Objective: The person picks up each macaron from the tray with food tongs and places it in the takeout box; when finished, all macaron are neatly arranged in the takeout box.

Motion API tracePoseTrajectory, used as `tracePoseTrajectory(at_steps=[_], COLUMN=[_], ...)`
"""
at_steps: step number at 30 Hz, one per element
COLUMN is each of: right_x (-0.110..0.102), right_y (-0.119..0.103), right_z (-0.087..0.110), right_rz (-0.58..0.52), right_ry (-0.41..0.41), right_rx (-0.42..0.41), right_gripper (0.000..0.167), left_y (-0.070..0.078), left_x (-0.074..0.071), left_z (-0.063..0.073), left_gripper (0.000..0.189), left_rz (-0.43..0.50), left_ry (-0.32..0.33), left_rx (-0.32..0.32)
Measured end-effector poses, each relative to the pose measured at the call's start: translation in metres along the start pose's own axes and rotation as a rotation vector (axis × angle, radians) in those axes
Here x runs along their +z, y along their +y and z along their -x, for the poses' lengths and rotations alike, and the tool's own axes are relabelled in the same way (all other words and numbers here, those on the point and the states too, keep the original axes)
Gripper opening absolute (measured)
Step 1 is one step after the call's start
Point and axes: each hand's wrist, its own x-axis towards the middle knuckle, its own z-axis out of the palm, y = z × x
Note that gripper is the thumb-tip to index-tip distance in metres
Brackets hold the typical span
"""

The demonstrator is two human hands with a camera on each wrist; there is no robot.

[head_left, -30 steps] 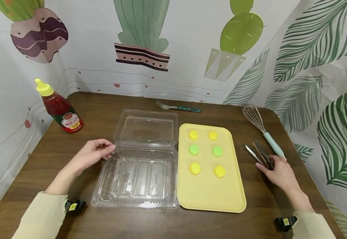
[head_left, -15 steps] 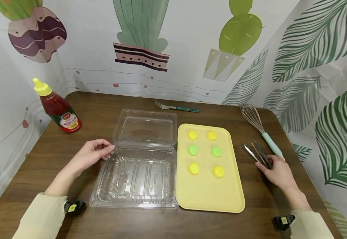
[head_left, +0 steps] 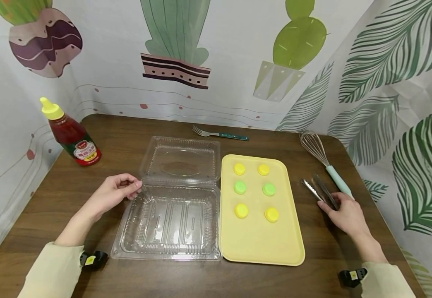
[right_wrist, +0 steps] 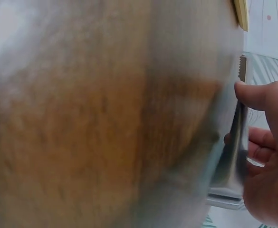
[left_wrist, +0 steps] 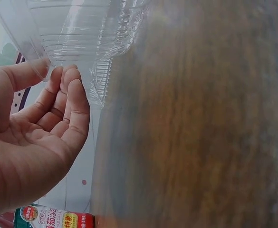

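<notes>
A clear plastic clamshell container (head_left: 175, 219) lies unfolded on the table, its lid (head_left: 182, 161) folded back. At its left edge near the hinge, my left hand (head_left: 113, 191) pinches the rim between thumb and fingers; the left wrist view shows the thumb (left_wrist: 32, 73) against the plastic edge. My right hand (head_left: 349, 213) holds metal tongs (head_left: 312, 189) at the right of the table. Their serrated arms stand apart and point away from me, with nothing between them. Between the hands, a yellow tray (head_left: 262, 246) bears several small yellow macarons (head_left: 241, 210) and two green macarons (head_left: 240, 187).
A whisk (head_left: 337, 180) with a pale blue handle lies just beyond the tongs. At the back is a fork (head_left: 219, 134) with a teal handle. A ketchup bottle (head_left: 76, 140) stands at the left. Patterned cloth (head_left: 231, 49) hangs behind the table.
</notes>
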Motion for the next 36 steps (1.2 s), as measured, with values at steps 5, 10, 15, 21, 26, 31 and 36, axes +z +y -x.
tracePoseTrajectory(at_steps=[5, 10, 15, 21, 26, 31, 36], right_x=[-0.003, -0.01, -0.018, -0.027, -0.032, -0.032, -0.031], right_y=[-0.004, -0.01, -0.015, -0.02, -0.025, -0.032, -0.042], right_z=[-0.003, -0.007, -0.012, -0.019, -0.024, -0.032, -0.04], right_rz=[-0.023, -0.032, -0.026, -0.036, -0.045, -0.042, -0.035], right_ry=[0.038, 0.076, 0.076, 0.071, 0.077, 0.055, 0.028], right_rx=[0.001, -0.032, -0.06, -0.108, -0.146, -0.195, -0.242], right_gripper=[0.052, 0.05, 0.047, 0.047, 0.046, 0.044, 0.044], left_y=[0.0, -0.003, -0.005, -0.005, -0.004, -0.003, -0.004], left_x=[0.0, -0.001, -0.002, -0.001, 0.0, 0.001, 0.0], left_z=[0.0, 0.0, 0.0, -0.002, -0.003, -0.003, -0.003], left_gripper=[0.03, 0.032, 0.032, 0.031, 0.031, 0.031, 0.03], left_rz=[-0.002, 0.0, 0.007, 0.01, 0.017, 0.022, 0.025], left_ry=[0.004, 0.011, 0.012, 0.009, 0.005, 0.005, 0.004], left_rx=[0.009, -0.002, -0.002, 0.006, 0.01, 0.012, 0.017])
